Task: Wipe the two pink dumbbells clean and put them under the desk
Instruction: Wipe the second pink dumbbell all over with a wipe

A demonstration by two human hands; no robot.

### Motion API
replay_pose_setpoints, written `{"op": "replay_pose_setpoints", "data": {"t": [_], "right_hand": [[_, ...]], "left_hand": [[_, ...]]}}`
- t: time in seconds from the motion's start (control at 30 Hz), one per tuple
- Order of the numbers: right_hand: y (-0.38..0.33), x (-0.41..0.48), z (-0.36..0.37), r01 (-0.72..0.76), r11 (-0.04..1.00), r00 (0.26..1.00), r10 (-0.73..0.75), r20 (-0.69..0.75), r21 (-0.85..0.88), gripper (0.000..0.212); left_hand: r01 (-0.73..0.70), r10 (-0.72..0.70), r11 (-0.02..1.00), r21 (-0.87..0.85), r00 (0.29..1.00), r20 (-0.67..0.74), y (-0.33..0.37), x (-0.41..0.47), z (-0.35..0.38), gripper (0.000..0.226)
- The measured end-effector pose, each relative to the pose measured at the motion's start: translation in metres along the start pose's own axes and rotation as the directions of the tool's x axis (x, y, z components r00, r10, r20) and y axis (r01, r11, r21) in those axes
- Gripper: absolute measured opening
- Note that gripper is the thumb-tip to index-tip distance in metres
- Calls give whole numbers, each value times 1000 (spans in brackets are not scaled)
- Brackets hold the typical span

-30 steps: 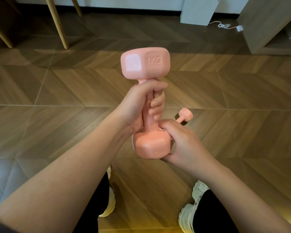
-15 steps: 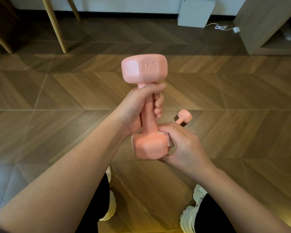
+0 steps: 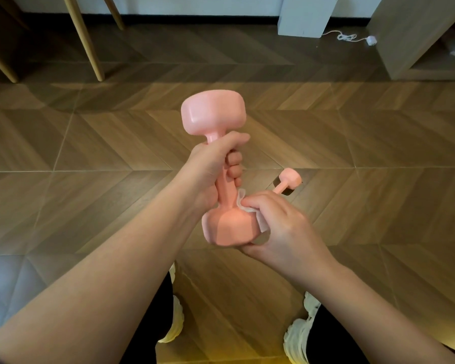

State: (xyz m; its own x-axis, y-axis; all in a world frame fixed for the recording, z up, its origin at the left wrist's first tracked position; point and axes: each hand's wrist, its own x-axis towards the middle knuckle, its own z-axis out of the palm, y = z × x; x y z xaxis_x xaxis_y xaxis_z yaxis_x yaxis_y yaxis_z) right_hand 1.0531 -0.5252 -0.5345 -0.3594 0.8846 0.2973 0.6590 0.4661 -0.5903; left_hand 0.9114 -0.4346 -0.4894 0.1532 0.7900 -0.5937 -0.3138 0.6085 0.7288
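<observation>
— What do your hands hold at this moment?

— My left hand [image 3: 208, 174] grips the handle of the first pink dumbbell [image 3: 225, 190]. The fingers [image 3: 233, 164] curl fully round the handle and the thumb lies across its top. The dumbbell stands almost upright, with one head above my fingers and the other head below them.

— And the other hand?

— My right hand [image 3: 281, 227] pinches a white wipe [image 3: 262, 222] against the right side of the lower head, just below my left fingers. The fingertips [image 3: 258, 203] are bent and press on the wipe. The thumb goes under the head, and I cannot see its tip. Most of the wipe is hidden under my fingers; only a crumpled edge and a small flap show.

— Where is the other one?

— The second pink dumbbell [image 3: 290, 177] lies on the wooden floor [image 3: 116, 143], beyond my right fingers and not touching them. Only one head and a piece of the handle show; my right hand covers the rest.

— Anything more?

— Below my wrists are my white shoes [image 3: 297, 334], partly covered by my arms. Far beyond my left fingers stand wooden legs [image 3: 84, 40], cut off by the top edge. Far beyond my right fingers are a white box [image 3: 306, 15], also cut off, and a white cable [image 3: 347, 36].
</observation>
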Motion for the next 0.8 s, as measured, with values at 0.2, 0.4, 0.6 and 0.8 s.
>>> {"op": "replay_pose_setpoints", "data": {"t": [0.2, 0.4, 0.6, 0.8], "right_hand": [[-5, -1, -4, 51, 999, 998, -50, -37, 14, 50], [-3, 8, -4, -200, 980, 957, 198, 212, -13, 56], [-1, 4, -2, -72, 990, 997, 75, 18, -122, 52], [-2, 12, -9, -237, 971, 934, 219, 281, 34, 57]], "left_hand": [[43, -44, 999, -33, 999, -17, 3, -1, -3, 33], [9, -9, 999, 45, 1000, -4, -4, 0, 0, 34], [-25, 26, 999, 30, 999, -27, -2, -2, 3, 33], [-21, 21, 999, 31, 1000, -21, -4, -1, 1, 32]]}}
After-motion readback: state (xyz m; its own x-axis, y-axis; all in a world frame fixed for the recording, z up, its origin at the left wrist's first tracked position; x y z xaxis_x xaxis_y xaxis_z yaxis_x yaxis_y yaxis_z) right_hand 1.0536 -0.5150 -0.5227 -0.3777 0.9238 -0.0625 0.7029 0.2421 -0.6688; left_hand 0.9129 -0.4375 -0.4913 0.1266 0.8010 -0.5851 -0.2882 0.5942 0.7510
